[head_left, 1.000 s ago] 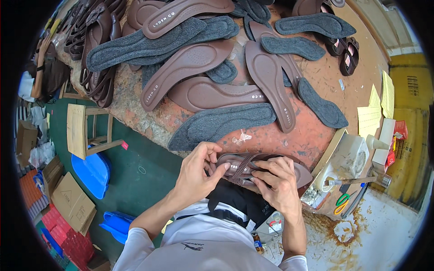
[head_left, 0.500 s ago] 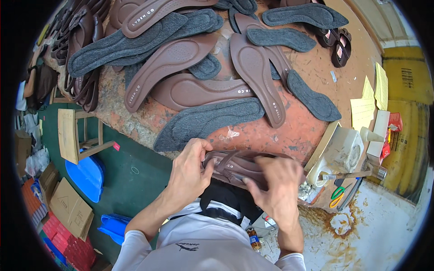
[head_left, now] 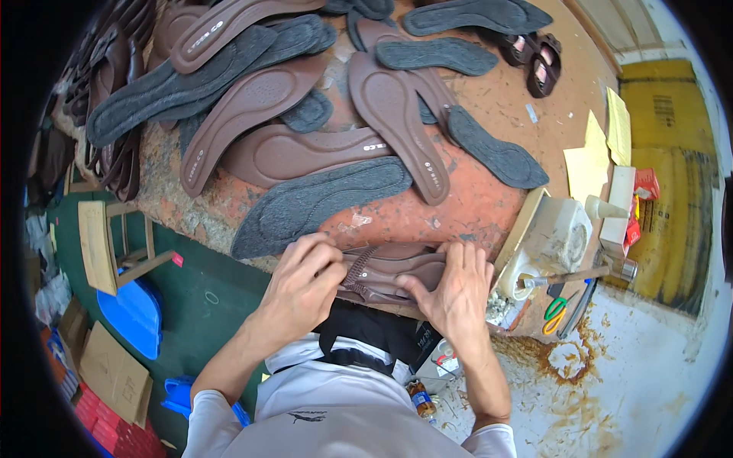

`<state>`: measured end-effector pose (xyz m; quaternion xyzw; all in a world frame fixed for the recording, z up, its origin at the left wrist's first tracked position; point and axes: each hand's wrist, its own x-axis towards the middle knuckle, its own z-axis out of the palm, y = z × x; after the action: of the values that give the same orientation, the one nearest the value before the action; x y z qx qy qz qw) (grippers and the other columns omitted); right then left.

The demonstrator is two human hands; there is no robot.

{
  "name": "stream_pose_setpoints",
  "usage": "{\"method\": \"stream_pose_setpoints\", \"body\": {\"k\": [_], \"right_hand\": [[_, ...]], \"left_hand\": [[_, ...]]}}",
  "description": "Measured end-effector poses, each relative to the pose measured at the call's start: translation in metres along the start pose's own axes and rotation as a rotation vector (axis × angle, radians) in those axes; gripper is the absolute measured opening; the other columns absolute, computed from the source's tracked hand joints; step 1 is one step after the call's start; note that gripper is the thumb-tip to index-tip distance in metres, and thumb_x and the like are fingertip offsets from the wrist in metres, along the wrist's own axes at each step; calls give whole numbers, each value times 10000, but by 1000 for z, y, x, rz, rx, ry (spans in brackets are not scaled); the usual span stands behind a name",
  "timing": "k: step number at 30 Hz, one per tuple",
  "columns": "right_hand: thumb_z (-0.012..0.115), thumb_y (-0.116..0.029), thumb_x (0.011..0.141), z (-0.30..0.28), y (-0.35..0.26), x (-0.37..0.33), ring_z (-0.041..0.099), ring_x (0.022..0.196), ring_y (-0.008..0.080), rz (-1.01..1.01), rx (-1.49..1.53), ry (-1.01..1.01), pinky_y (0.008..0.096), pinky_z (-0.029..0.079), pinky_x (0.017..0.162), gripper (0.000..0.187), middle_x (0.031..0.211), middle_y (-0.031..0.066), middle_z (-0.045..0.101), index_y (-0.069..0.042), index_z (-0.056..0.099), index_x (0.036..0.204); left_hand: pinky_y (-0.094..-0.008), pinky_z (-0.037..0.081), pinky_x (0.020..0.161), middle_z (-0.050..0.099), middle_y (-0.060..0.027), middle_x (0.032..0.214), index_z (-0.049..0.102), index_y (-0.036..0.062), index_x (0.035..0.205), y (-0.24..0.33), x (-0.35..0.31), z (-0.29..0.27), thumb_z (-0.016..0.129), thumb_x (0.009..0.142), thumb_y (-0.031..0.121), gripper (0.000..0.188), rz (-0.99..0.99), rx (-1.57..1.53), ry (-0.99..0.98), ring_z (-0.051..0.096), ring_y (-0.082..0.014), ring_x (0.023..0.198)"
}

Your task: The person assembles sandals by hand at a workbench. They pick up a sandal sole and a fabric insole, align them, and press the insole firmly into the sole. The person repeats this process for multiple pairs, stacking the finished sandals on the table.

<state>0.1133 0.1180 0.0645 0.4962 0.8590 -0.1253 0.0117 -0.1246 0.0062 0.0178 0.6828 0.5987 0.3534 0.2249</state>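
We have a brown sandal (head_left: 388, 267) between our two hands, lengthwise across the near edge of the worktable (head_left: 481, 210), just in front of our body. Our right hand (head_left: 456, 294) clasps its right end, thumb pressed onto the footbed and fingers over the far side. Our left hand (head_left: 305, 278) is closed on the other end, fingers bent and bunched together beside a braided strap (head_left: 356, 267); exactly where its thumb presses we cannot tell, since the knuckles hide it. Close beyond the sandal we see a dark grey insole (head_left: 324, 202) on the table, and past it a brown insole (head_left: 401, 126) laid slantwise over another, among more grey and brown ones. Off to our right we have a whitish container (head_left: 561, 237), a wooden-handled tool (head_left: 573, 276) in front of it, and scissors (head_left: 555, 315) with green and orange handles. To our left, beyond the table, a wooden stool (head_left: 98, 248) stands on the green floor (head_left: 206, 256)
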Motion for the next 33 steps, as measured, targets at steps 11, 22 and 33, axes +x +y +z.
{"method": "stream_pose_setpoints", "body": {"k": [11, 22, 33], "right_hand": [[721, -152, 948, -19, -35, -46, 666, 1165, 501, -85, 150, -135, 524, 563, 954, 493, 1276, 329, 646, 75, 555, 1354], [594, -695, 988, 14, -48, -71, 225, 1609, 542, -1, 208, -83, 733, 117, 1268, 1080, 1713, 399, 230, 140, 333, 1620], [594, -767, 940, 32, -32, -41, 234, 1601, 550, 27, 129, -19, 724, 82, 1279, 1173, 1705, 390, 255, 169, 341, 1601]], "left_hand": [[-470, 402, 817, 708, -73, 1170, 788, 123, 992, 63, -12, 97, 715, 890, 300, 217, 2, 219, -390, 549, -324, 945], [-489, 420, 847, 697, -107, 1286, 692, 124, 1378, 59, -10, 105, 689, 907, 443, 568, 92, 345, -221, 569, -361, 1051], [-521, 412, 858, 751, -156, 1102, 775, 70, 1225, 64, -13, 111, 765, 870, 380, 471, 60, 268, -240, 579, -391, 1042]]}}
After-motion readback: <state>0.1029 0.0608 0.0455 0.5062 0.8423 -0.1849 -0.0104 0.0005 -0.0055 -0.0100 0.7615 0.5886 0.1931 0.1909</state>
